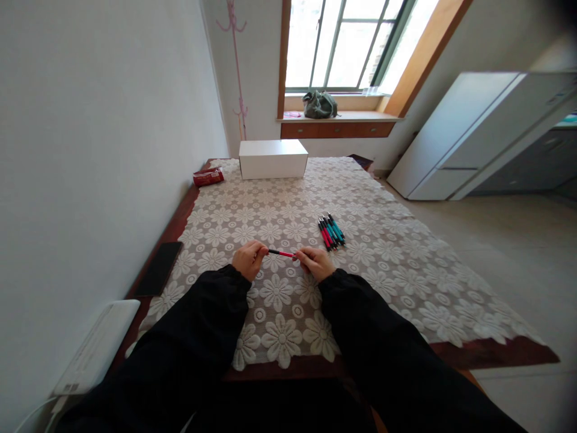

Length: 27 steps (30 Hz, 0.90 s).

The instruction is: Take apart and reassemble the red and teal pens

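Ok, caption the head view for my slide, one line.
Both hands, left hand and right hand, hold a red pen over a lace tablecloth, beside a pile of pens.

The single head-worn camera is looking forward and down from above the near edge of the table [496,352], facing along its length toward the far wall and the window [342,45], with the side wall running along the left of the picture. It is sitting close over the person's forearms, so the left hand [247,260] and right hand [317,262] are lying near the middle of the frame, while the white box [273,159] at the far end is appearing small. No second view is sharing the scene, and the wide lens is bending the edges, the fridge [469,132] leaning over at right.
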{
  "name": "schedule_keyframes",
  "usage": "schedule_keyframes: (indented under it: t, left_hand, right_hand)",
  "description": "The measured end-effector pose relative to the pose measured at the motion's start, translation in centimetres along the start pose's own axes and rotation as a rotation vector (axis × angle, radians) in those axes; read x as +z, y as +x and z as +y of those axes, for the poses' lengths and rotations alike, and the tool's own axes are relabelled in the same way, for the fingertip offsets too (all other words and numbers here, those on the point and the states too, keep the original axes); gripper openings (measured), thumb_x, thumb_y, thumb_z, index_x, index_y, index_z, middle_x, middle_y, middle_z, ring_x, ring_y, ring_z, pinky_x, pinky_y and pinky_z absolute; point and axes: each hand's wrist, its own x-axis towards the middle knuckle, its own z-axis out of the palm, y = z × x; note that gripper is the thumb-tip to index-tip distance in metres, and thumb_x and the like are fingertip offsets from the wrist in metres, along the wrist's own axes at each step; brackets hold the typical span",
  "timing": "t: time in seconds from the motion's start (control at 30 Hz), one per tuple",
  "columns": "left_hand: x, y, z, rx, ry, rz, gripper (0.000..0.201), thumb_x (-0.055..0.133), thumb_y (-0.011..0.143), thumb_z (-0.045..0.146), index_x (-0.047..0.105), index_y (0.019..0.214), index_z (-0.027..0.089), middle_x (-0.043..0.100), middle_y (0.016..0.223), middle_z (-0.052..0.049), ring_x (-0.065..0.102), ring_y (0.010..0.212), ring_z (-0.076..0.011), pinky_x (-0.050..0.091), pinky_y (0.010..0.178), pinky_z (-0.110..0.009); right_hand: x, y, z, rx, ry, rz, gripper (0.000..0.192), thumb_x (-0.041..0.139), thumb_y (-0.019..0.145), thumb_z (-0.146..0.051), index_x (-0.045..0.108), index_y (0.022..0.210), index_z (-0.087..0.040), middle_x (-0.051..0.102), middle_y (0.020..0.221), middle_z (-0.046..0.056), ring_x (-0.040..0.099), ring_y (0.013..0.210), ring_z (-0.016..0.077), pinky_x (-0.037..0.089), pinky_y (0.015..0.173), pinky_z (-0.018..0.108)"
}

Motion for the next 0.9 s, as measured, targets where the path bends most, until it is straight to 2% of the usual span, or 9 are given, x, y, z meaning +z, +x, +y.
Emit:
schedule_keyframes:
  t: [0.13,0.27,0.37,0.6,0.9]
  left_hand:
    - [-0.02,0.02,0.24,-0.022,0.023,-0.021,0.033,0.036,0.098,0.034,0.054,0.075,0.020,0.058,0.075,-0.002,0.053,0.069,-0.0146,0.040,0.065,-0.027]
    - [0.05,0.08,0.20,-0.011,0.024,-0.023,0.035,0.033,0.098,0.032,0.044,0.066,0.021,0.052,0.066,-0.001,0.051,0.067,-0.0153,0.038,0.064,-0.028]
    - [0.12,0.11,0.04,0.002,-0.003,-0.034,0.037,0.032,0.097,0.033,0.042,0.064,0.021,0.050,0.063,-0.001,0.050,0.064,-0.0149,0.037,0.062,-0.028]
    - [0.21,-0.07,-0.03,-0.028,-0.032,-0.031,0.048,0.030,0.098,0.042,0.034,0.055,0.021,0.038,0.050,0.002,0.041,0.052,-0.0119,0.028,0.053,-0.028]
    - [0.05,-0.20,0.07,-0.066,-0.054,-0.041,0.061,0.027,0.096,0.055,0.021,0.047,0.020,0.022,0.043,0.003,0.028,0.043,-0.0098,0.018,0.046,-0.030]
  right_hand:
    - [0.23,0.04,0.34,0.016,0.021,-0.037,0.044,0.047,0.092,-0.052,0.069,0.080,-0.017,0.046,0.046,-0.005,0.039,0.040,0.0097,0.029,0.044,0.023]
    - [0.38,0.15,0.84,-0.046,-0.048,-0.018,0.038,0.050,0.091,-0.050,0.068,0.082,-0.018,0.046,0.051,-0.004,0.039,0.046,0.0106,0.029,0.045,0.023]
    - [0.41,0.21,1.00,-0.076,-0.089,0.001,0.034,0.051,0.091,-0.048,0.066,0.081,-0.018,0.048,0.055,-0.003,0.040,0.050,0.0113,0.031,0.048,0.023]
    - [0.35,0.27,0.94,-0.106,-0.140,0.020,0.031,0.051,0.090,-0.045,0.065,0.082,-0.019,0.050,0.057,-0.003,0.043,0.053,0.0121,0.032,0.052,0.024]
    - [0.43,0.25,0.87,-0.137,-0.129,0.048,0.025,0.053,0.090,-0.041,0.066,0.091,-0.019,0.062,0.062,0.000,0.054,0.057,0.0141,0.042,0.057,0.024]
